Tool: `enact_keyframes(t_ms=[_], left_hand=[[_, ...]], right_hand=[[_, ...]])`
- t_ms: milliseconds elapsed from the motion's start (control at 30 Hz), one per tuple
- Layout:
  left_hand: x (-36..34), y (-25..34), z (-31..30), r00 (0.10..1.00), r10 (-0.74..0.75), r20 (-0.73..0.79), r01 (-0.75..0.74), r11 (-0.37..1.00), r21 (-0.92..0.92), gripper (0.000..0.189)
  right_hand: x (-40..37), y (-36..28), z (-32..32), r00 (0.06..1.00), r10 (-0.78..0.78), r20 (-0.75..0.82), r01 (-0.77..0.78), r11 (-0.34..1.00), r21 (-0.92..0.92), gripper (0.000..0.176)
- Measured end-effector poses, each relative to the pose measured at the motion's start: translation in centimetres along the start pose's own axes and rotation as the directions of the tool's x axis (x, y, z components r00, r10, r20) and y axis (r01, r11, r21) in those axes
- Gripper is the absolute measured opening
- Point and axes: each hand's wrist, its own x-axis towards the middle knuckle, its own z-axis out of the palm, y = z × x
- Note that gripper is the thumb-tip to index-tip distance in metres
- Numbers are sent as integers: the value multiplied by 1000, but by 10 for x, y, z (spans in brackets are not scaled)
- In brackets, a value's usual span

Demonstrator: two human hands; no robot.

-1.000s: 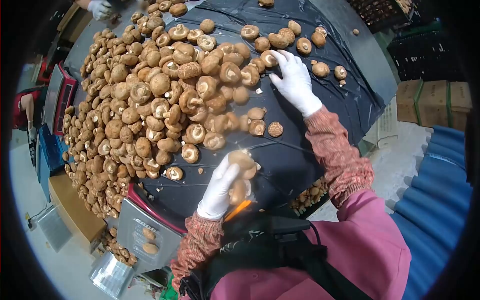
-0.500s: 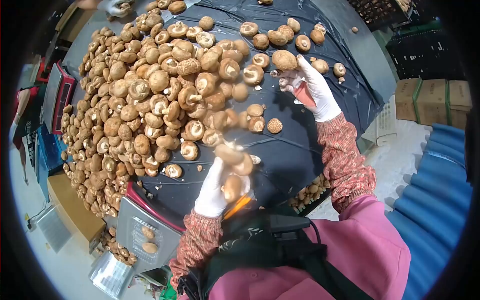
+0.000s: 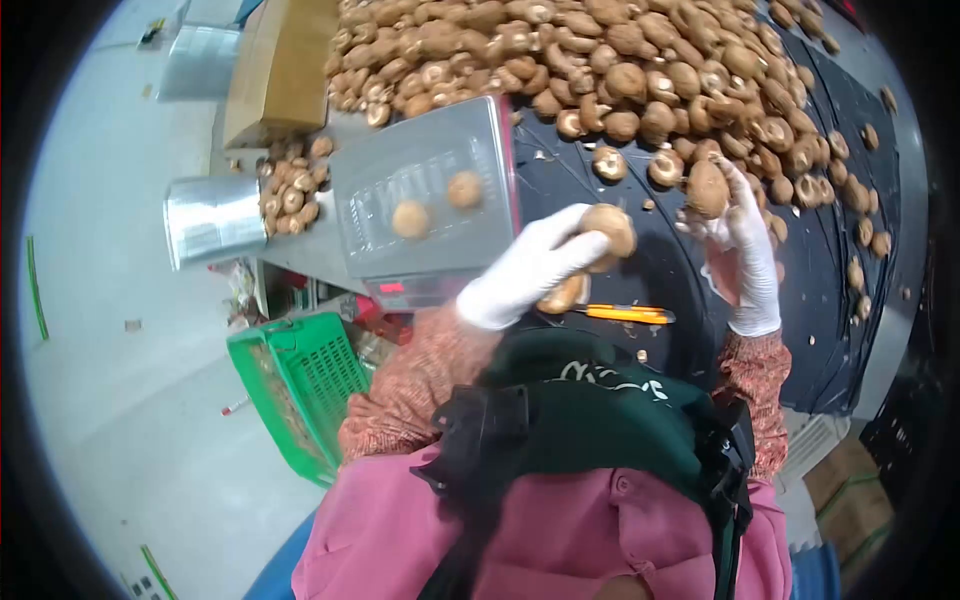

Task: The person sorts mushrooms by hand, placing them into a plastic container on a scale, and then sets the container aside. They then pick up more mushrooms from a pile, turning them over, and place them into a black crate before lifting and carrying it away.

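Black sheeting (image 3: 830, 340) was spread over the counter (image 3: 893, 300), and a heap of mushrooms (image 3: 560, 50) was piled across it. A scale tray (image 3: 420, 170) (two tray mushrooms (image 3: 410, 218) were counted on it) was set just left of the left hand (image 3: 525, 265), the nearer hand. Two held mushrooms (image 3: 610, 228) were gripped in its fingers; a single mushroom (image 3: 707, 188) was pinched by the right hand (image 3: 748, 265).

**No legible text in view**

Scale (image 3: 450, 283): the red display (image 3: 392, 287) on its front edge is lit, but the digits are too small to read. The pan (image 3: 440, 140) on top of the scale has faint marks near its middle that are not legible. The apron (image 3: 600, 420), just below and right of the scale, has white script lettering (image 3: 605, 373). It is blurred, and the letters can't be made out.
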Motion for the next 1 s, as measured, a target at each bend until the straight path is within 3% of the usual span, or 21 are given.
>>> enact_keyframes(t_ms=[67, 100, 133, 167, 200, 267, 300, 400, 433, 533, 600, 667, 700, 733, 800, 900, 1000], left_hand=[[-46, 13, -42, 987, 52, -152, -28, 987, 156, 37], [-60, 3, -66, 904, 333, -268, -189, 873, 449, 33], [-71, -1, -89, 810, 509, -290, -224, 727, 649, 33], [-83, -4, -112, 684, 665, -301, -173, 549, 818, 32], [-93, -3, -132, 619, 723, -308, -71, 442, 894, 34], [-106, -4, -162, 561, 766, -312, 155, 273, 949, 39], [-106, -4, -176, 593, 729, -342, 225, 258, 940, 36], [-101, -5, -206, 746, 607, -273, 260, 111, 959, 38], [-100, -7, -213, 791, 557, -253, 264, 62, 962, 39], [-93, -9, -228, 815, 507, -280, 325, 1, 946, 40], [-95, -19, -236, 786, 578, -219, 259, 14, 966, 41], [-98, -19, -236, 774, 600, -201, 237, 20, 971, 39], [-99, -22, -238, 748, 628, -215, 237, 50, 970, 39], [-100, -26, -240, 722, 654, -227, 235, 77, 969, 39], [-102, -37, -240, 696, 683, -221, 247, 61, 967, 42], [-107, -48, -229, 690, 702, -176, 275, -29, 961, 55], [-111, -56, -223, 506, 852, -136, 167, 57, 984, 58]], right_hand=[[10, 14, 50, 988, -12, 155, 31, 993, -114, 73], [13, 17, 76, 983, 24, 180, 2, 990, -139, 69], [18, 26, 103, 981, -14, 193, 61, 970, -236, 64], [25, 39, 123, 971, -67, 229, 145, 929, -342, 61], [35, 53, 140, 956, -116, 270, 230, 868, -441, 58], [55, 74, 172, 894, -223, 388, 446, 517, -731, 55], [69, 86, 185, 858, -242, 453, 514, 412, -752, 55], [100, 127, 204, 642, -348, 683, 641, -245, -728, 56], [106, 135, 204, 678, -296, 673, 594, -318, -739, 58], [103, 144, 205, 691, -320, 648, 544, -361, -758, 58], [99, 138, 205, 674, -404, 618, 568, -252, -784, 54], [97, 125, 201, 699, -477, 533, 581, -56, -812, 48], [92, 122, 198, 685, -538, 491, 531, -93, -842, 46], [86, 116, 196, 742, -541, 396, 505, 63, -861, 46], [75, 111, 181, 810, -540, 228, 391, 208, -896, 45], [53, 103, 159, 828, -553, 97, 268, 238, -934, 41], [31, 97, 132, 836, -547, 24, 204, 270, -941, 41]])
